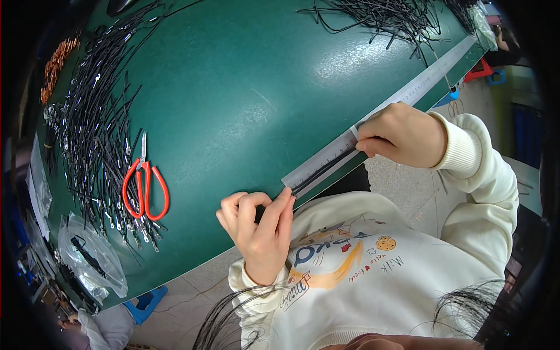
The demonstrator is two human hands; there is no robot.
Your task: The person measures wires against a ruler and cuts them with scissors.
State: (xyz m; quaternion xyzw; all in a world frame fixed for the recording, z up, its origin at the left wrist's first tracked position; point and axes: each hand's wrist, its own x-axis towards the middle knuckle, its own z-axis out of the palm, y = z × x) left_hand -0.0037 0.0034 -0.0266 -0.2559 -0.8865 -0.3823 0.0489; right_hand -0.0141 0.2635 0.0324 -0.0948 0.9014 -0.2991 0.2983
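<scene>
A straight piece of black cable [324, 168] lies along a long steel ruler [421, 86] near the table's front edge. At the ruler's near-left end, my left hand [256, 230] pinches one end of the cable between thumb and forefinger, its other fingers curled. Farther up the ruler, my right hand [403, 135] has its fingers closed on the cable's other end, which they hide. Scissors [144, 165] with red handles rest on the green table [216, 116] to the left, apart from both hands.
Many black cables with metal lugs [96, 116] spread over the left side, with copper-coloured pieces [58, 67] beyond them. A clear plastic bag [90, 262] sits at the near-left corner. More black cables [379, 23] lie at the far right. A blue stool [147, 304] stands below.
</scene>
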